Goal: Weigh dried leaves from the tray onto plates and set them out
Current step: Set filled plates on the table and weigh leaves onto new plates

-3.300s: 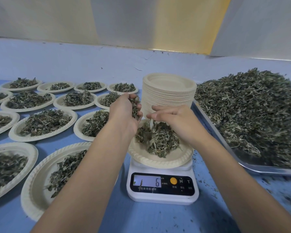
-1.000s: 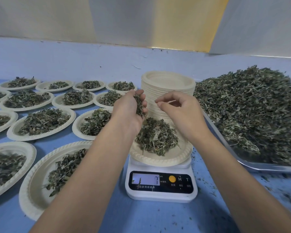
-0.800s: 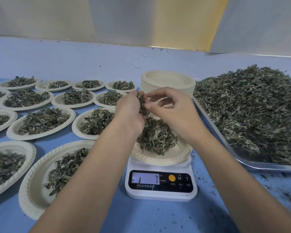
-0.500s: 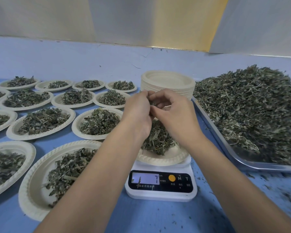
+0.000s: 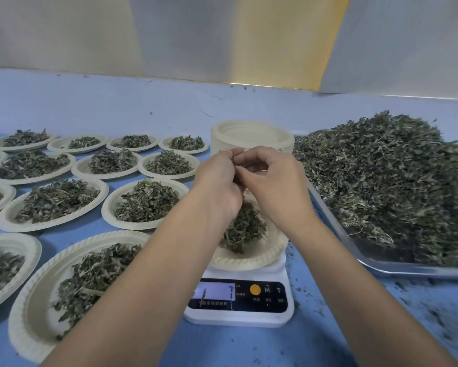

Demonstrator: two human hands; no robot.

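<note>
Spreading across the left of the blue bench [image 5: 249, 348], filled plates [image 5: 56, 205] are laid in rows, apparently so that finished portions are kept clear of the weighing. Some at the left edge are cut off by the frame.

In the middle, the left hand [image 5: 217, 184] and the right hand [image 5: 275, 184] are held together above the plate [image 5: 251, 258] that sits on the scale [image 5: 238, 303]. The left fingers [image 5: 226, 154] are curled round a small pinch of leaves [image 5: 233, 159], and the right fingers [image 5: 251, 158] are closed on the same pinch, thumb to fingertip. It is judged that a little is being picked off so the weight can be trimmed finely. How much is held cannot be made out, since most of it is hidden inside the hands. A 7 is read on the display, though its left part is glared and partly masked by a stray leaf.

Behind the hands a stack of empty plates [image 5: 251, 133] is kept within reach. To the right, the dried leaves [image 5: 381, 186] are heaped in the metal tray [image 5: 381, 267], whose right end is cut off.
</note>
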